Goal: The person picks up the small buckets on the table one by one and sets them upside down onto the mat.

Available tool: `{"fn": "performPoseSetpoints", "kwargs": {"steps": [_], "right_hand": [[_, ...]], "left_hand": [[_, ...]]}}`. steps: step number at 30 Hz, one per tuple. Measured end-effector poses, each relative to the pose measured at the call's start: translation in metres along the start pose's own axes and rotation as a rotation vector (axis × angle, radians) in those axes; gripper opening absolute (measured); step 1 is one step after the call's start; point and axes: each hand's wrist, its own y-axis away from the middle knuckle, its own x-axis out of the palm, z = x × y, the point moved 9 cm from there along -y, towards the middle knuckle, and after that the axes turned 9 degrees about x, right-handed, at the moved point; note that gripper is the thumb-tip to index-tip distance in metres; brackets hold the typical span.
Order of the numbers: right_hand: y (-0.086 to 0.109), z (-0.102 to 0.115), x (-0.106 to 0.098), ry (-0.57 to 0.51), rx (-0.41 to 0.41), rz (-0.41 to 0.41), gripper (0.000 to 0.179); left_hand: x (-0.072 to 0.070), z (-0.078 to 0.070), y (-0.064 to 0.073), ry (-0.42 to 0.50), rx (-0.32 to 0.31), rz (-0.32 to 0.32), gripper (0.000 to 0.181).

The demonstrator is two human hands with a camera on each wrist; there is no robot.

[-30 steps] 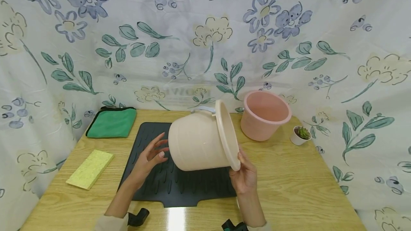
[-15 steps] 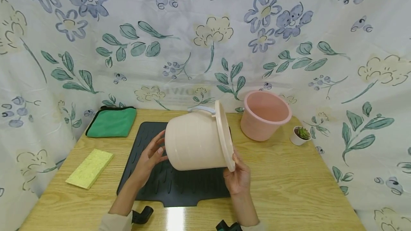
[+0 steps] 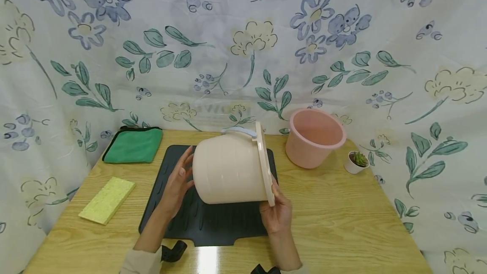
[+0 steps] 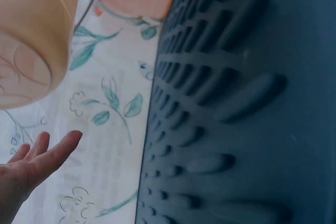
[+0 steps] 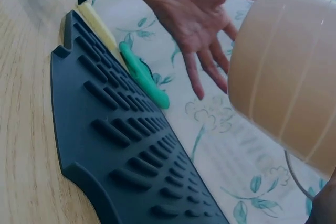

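A cream bucket (image 3: pixel 230 170) lies on its side in the air above a dark ribbed mat (image 3: pixel 213 227), its mouth facing right. My right hand (image 3: pixel 277 212) grips the lower part of the bucket's rim. Beside the bucket's base is my left hand (image 3: pixel 176 187), fingers spread and fairly straight. In the left wrist view a gap shows between the left hand (image 4: pixel 39 166) and the bucket (image 4: pixel 34 30). The right wrist view has the left palm (image 5: pixel 194 11) facing the bucket's side (image 5: pixel 286 72). A pale grey-blue handle grip (image 3: pixel 239 130) rests along the bucket's top.
A pink bucket (image 3: pixel 309 155) stands at the back right, with a small potted succulent (image 3: pixel 356 162) beside it. On the left lie a green zip pouch (image 3: pixel 133 146) and a yellow sponge (image 3: pixel 108 201). A floral curtain (image 3: pixel 213 54) hangs behind the wooden table (image 3: pixel 342 223).
The cream bucket has shifted left with my right hand and turned, so its inside no longer shows in the head view. My left hand has moved slightly, staying beside the base.
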Motion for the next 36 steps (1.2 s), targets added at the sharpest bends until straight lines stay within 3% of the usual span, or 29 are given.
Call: {"fn": "performPoseSetpoints", "kwargs": {"steps": [16,22,29,36], "right_hand": [[0.003,-0.015,-0.003,-0.019,0.022,0.017,0.048],[0.005,-0.019,-0.004,-0.049,0.031,0.016,0.045],[0.006,-0.025,-0.004,-0.050,0.046,0.025,0.040],[0.006,-0.031,-0.007,-0.069,0.054,0.016,0.036]], "left_hand": [[0.011,-0.020,-0.012,0.132,0.160,-0.049,0.088],[0.015,-0.020,-0.010,0.160,0.192,-0.003,0.087],[0.027,-0.027,-0.009,0.219,0.274,0.125,0.093],[0.029,-0.031,-0.008,0.179,0.289,0.134,0.102]]}}
